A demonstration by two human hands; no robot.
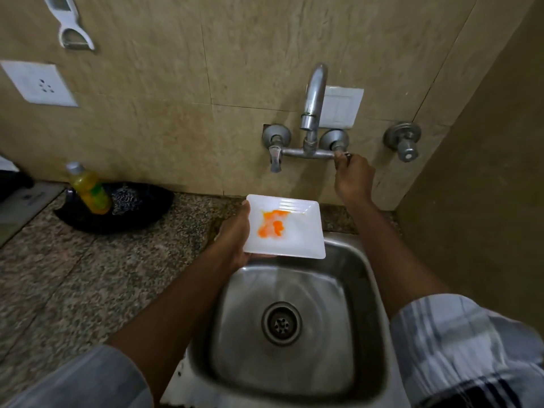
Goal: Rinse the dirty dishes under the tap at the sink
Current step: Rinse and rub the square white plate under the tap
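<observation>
A white square plate (306, 240) smeared with orange sauce hangs over the far left corner of the steel sink (365, 278). My left hand (234, 231) grips its left edge, thumb on top. My right hand (351, 178) is curled round the right-hand handle of the wall tap (313, 113), which hides that handle. The spout points down above the sink. No water is visible from the spout.
A speckled granite counter (88, 284) lies left of the sink, bearing a black dish (141, 213) with a yellow soap bottle (89, 189) and a scrubber. The tap's left handle (275, 160), a separate valve (404, 142) and a wall socket (39, 83) are on the tiled wall.
</observation>
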